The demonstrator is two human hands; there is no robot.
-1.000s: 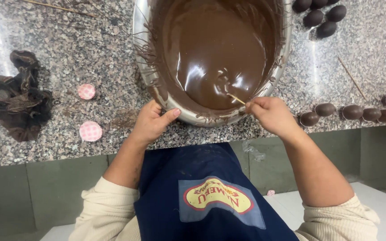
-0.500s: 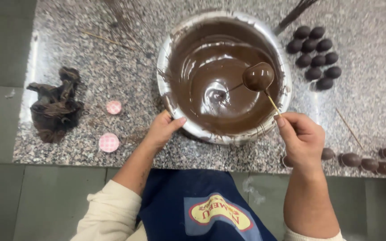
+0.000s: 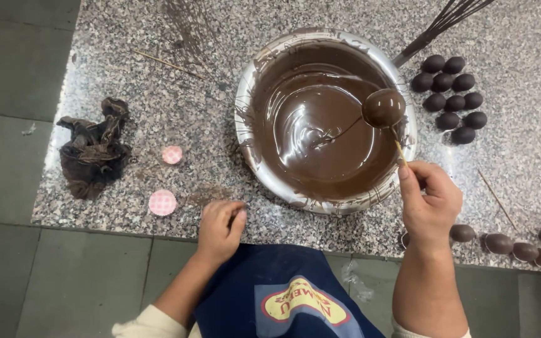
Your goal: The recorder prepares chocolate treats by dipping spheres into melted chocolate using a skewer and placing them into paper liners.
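Hands: right (image 3: 430, 203) grasping skewered chocolate ball (image 3: 383, 107) over bowl (image 3: 245, 119), left (image 3: 219, 222) loosely curled, cloth (image 3: 94, 149) well left.

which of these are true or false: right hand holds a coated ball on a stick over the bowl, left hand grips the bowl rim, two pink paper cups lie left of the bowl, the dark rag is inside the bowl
1. The right hand holds a chocolate-coated ball on a stick over the bowl. True.
2. The left hand grips the bowl rim. False: it rests on the counter, apart from the bowl.
3. Two pink paper cups lie left of the bowl. True.
4. The dark rag is inside the bowl. False: it lies on the counter, far left.
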